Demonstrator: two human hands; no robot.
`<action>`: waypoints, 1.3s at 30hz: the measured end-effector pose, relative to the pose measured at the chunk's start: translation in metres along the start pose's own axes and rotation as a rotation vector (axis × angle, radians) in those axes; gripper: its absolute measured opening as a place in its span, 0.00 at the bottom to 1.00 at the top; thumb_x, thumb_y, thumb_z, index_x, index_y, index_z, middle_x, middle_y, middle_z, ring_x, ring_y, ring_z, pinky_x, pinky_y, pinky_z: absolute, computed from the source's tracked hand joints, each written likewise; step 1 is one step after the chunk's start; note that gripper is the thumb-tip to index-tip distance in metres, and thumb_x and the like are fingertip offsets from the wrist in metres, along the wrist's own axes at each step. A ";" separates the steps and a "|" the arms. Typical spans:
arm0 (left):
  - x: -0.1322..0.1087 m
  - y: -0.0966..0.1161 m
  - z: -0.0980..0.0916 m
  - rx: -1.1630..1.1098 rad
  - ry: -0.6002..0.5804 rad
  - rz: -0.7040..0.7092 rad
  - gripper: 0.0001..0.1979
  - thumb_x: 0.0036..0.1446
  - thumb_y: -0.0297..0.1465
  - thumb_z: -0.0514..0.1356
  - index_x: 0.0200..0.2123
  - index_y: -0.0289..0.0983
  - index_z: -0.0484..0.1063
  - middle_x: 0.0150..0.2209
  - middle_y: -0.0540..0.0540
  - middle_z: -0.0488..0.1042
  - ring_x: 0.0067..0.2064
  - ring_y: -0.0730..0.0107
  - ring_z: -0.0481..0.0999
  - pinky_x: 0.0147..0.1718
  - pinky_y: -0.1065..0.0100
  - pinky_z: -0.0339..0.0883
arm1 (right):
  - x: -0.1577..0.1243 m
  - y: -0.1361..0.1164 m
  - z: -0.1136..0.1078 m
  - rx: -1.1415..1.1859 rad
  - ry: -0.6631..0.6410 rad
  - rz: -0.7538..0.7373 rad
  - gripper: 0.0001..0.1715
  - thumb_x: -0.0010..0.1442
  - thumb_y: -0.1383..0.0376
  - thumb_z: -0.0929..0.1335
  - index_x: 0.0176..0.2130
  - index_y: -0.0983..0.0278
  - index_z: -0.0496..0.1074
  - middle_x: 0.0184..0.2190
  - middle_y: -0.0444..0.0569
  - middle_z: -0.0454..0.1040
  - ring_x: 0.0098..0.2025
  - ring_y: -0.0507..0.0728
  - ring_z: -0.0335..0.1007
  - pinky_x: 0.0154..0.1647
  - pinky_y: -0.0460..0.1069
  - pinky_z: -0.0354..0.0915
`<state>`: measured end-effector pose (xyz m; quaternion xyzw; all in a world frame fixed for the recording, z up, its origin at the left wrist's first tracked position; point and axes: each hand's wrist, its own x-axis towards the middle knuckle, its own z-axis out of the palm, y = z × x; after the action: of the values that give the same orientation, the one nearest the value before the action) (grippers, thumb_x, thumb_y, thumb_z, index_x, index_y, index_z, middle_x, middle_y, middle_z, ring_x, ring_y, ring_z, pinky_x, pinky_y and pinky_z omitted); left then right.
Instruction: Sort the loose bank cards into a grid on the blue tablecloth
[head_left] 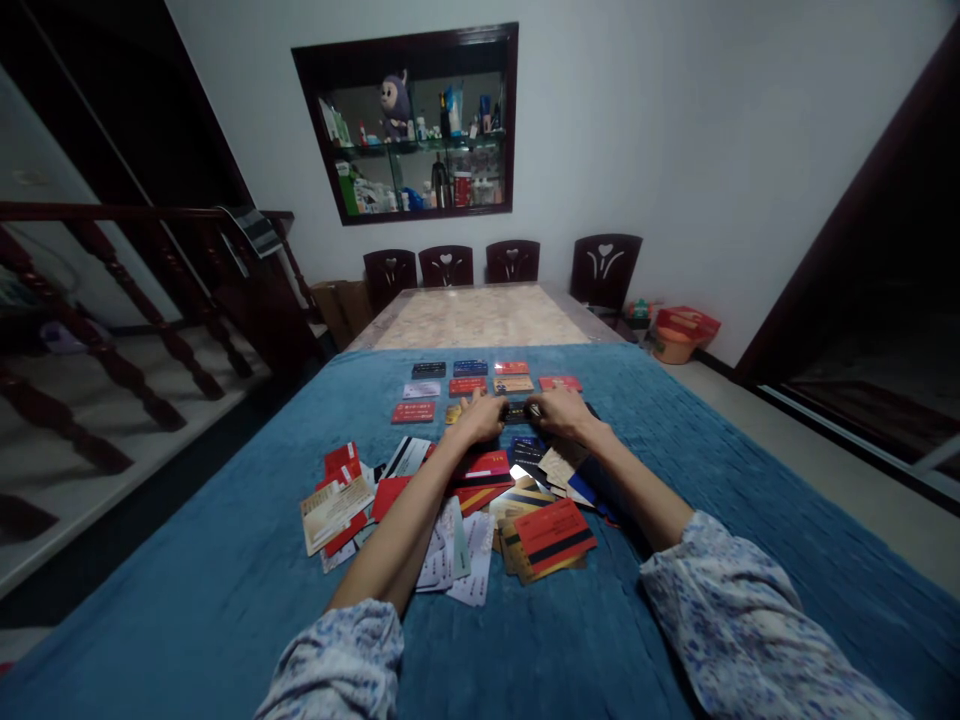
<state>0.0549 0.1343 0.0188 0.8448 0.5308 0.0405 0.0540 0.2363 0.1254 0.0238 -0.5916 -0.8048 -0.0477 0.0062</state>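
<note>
A dark card [516, 412] lies between my two hands in the nearest row of cards on the blue cloth. My left hand [482, 416] grips its left end, and a gold card [453, 413] is partly covered by those fingers. At the card's right end my right hand [561, 412] has its fingers closed on the edge. Farther rows hold a blue card [470, 368], a white card [421, 390], a red card [413, 412] and several more. Below my wrists spreads a loose pile with a red striped card [555, 537], pale cards [472, 560] and a cream card [337, 510]. My forearms hide part of it.
The blue cloth [247, 560] covers the near part of a long table; its bare stone-patterned top [491, 312] shows beyond. Several dark chairs [512, 262] stand at the far end. A wooden railing [112, 270] runs along the left, and an orange bucket [673, 345] sits by the wall.
</note>
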 end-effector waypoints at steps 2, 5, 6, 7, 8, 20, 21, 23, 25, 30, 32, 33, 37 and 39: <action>0.000 -0.001 -0.001 0.001 -0.006 0.002 0.19 0.56 0.27 0.57 0.51 0.43 0.71 0.54 0.41 0.73 0.60 0.45 0.62 0.54 0.40 0.59 | -0.001 -0.001 -0.001 0.002 -0.009 0.004 0.22 0.58 0.65 0.66 0.52 0.56 0.76 0.47 0.54 0.78 0.53 0.66 0.68 0.47 0.54 0.62; -0.002 0.000 -0.005 0.009 -0.010 0.003 0.18 0.57 0.28 0.57 0.51 0.44 0.72 0.53 0.40 0.73 0.60 0.46 0.62 0.55 0.41 0.59 | -0.001 -0.002 -0.003 0.002 -0.023 0.008 0.21 0.59 0.63 0.66 0.51 0.57 0.75 0.48 0.55 0.78 0.55 0.68 0.66 0.49 0.57 0.61; -0.004 0.001 -0.007 0.014 -0.008 0.002 0.18 0.57 0.28 0.57 0.51 0.44 0.72 0.53 0.40 0.73 0.60 0.46 0.62 0.55 0.41 0.59 | -0.002 -0.002 -0.004 0.002 -0.027 0.013 0.21 0.59 0.63 0.66 0.51 0.57 0.75 0.48 0.56 0.78 0.56 0.68 0.65 0.49 0.58 0.61; -0.005 0.001 -0.010 0.018 -0.006 0.003 0.19 0.57 0.28 0.58 0.51 0.44 0.73 0.54 0.40 0.73 0.60 0.46 0.62 0.55 0.42 0.59 | -0.002 -0.002 -0.004 0.002 -0.031 0.019 0.22 0.58 0.64 0.66 0.52 0.57 0.74 0.48 0.56 0.77 0.56 0.69 0.65 0.50 0.59 0.61; -0.007 0.002 -0.012 0.024 -0.001 0.004 0.19 0.57 0.28 0.58 0.52 0.44 0.73 0.54 0.40 0.72 0.60 0.46 0.61 0.55 0.42 0.59 | -0.002 -0.002 -0.005 0.004 -0.032 0.027 0.23 0.58 0.65 0.66 0.53 0.57 0.73 0.49 0.57 0.77 0.56 0.69 0.64 0.50 0.60 0.61; -0.018 0.005 -0.035 0.041 0.158 0.021 0.17 0.56 0.24 0.58 0.48 0.41 0.77 0.52 0.41 0.75 0.58 0.50 0.63 0.54 0.50 0.59 | -0.006 -0.005 -0.030 0.076 0.061 0.053 0.15 0.58 0.68 0.66 0.42 0.58 0.79 0.46 0.51 0.79 0.52 0.63 0.66 0.48 0.55 0.58; -0.020 0.006 -0.036 0.030 0.174 0.027 0.17 0.56 0.24 0.58 0.47 0.40 0.77 0.51 0.42 0.75 0.58 0.50 0.63 0.54 0.51 0.59 | -0.007 -0.006 -0.031 0.080 0.079 0.052 0.15 0.57 0.69 0.66 0.41 0.58 0.79 0.45 0.51 0.79 0.51 0.63 0.66 0.47 0.54 0.58; -0.025 0.006 -0.039 0.009 0.204 0.035 0.16 0.54 0.23 0.57 0.44 0.40 0.78 0.48 0.42 0.77 0.57 0.51 0.64 0.53 0.51 0.59 | -0.008 -0.008 -0.035 0.092 0.117 0.045 0.16 0.57 0.71 0.65 0.40 0.59 0.79 0.43 0.51 0.80 0.50 0.62 0.66 0.46 0.53 0.57; -0.031 0.006 -0.041 0.001 0.229 0.043 0.14 0.53 0.22 0.57 0.40 0.40 0.79 0.45 0.43 0.78 0.56 0.52 0.64 0.52 0.52 0.59 | -0.010 -0.009 -0.038 0.107 0.146 0.038 0.16 0.57 0.71 0.64 0.39 0.59 0.79 0.42 0.50 0.80 0.49 0.62 0.66 0.45 0.53 0.56; -0.049 0.004 -0.044 0.020 0.269 0.052 0.10 0.54 0.22 0.57 0.32 0.38 0.78 0.39 0.43 0.79 0.55 0.53 0.64 0.52 0.53 0.59 | -0.016 -0.012 -0.047 0.109 0.189 0.031 0.15 0.56 0.70 0.65 0.39 0.59 0.79 0.41 0.50 0.80 0.47 0.62 0.65 0.44 0.53 0.54; -0.058 0.003 -0.043 0.023 0.276 0.048 0.11 0.55 0.22 0.56 0.32 0.38 0.78 0.40 0.42 0.79 0.55 0.53 0.64 0.52 0.52 0.59 | -0.020 -0.017 -0.051 0.105 0.207 0.021 0.14 0.58 0.69 0.64 0.39 0.60 0.79 0.41 0.51 0.80 0.47 0.62 0.65 0.44 0.53 0.54; -0.063 0.002 -0.043 0.023 0.278 0.045 0.11 0.56 0.22 0.56 0.32 0.38 0.78 0.40 0.42 0.79 0.54 0.53 0.64 0.52 0.52 0.59 | -0.023 -0.021 -0.052 0.105 0.211 0.011 0.14 0.59 0.68 0.64 0.39 0.60 0.79 0.41 0.52 0.79 0.48 0.63 0.64 0.44 0.54 0.54; -0.084 -0.002 -0.037 0.033 0.291 0.057 0.14 0.56 0.21 0.54 0.36 0.39 0.79 0.39 0.42 0.79 0.54 0.52 0.64 0.51 0.52 0.59 | -0.033 -0.038 -0.054 0.117 0.221 -0.057 0.14 0.62 0.66 0.63 0.40 0.60 0.79 0.44 0.54 0.79 0.49 0.63 0.63 0.45 0.55 0.53; -0.094 -0.004 -0.033 0.049 0.280 0.067 0.14 0.56 0.21 0.54 0.36 0.40 0.79 0.40 0.43 0.79 0.54 0.53 0.65 0.50 0.53 0.60 | -0.038 -0.047 -0.051 0.125 0.237 -0.087 0.15 0.64 0.67 0.62 0.40 0.60 0.78 0.45 0.54 0.78 0.49 0.63 0.62 0.45 0.55 0.53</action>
<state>0.0063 0.0530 0.0498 0.8492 0.5055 0.1469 -0.0423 0.2005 0.0707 0.0684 -0.5446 -0.8249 -0.0672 0.1360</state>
